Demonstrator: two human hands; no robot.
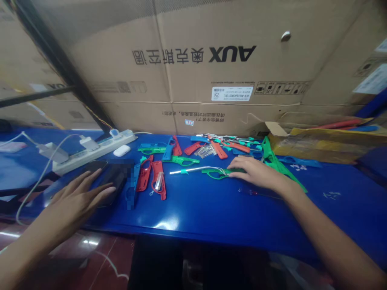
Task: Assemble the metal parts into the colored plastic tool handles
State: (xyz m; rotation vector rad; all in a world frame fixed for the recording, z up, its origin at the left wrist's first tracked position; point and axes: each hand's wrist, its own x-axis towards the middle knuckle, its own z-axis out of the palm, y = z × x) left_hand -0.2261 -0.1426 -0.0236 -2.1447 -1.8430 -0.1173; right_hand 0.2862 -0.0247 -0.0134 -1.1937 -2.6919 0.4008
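Observation:
My left hand lies with its fingers spread over dark, flat objects that look like phones. My right hand has thumb and fingers closed about the handle end of a green long-nosed lighter. A thin metal tube and white wires run out from that lighter toward the left. Red lighter shell halves lie between my hands, one with a clear-and-silver insert in it. Behind them are blue shells, another green shell and several small clear tanks.
Cardboard boxes stand along the back of the blue table. A white power strip with plugs and cables sits at the left, by a white earbud case. An open carton holding coloured parts is at the right.

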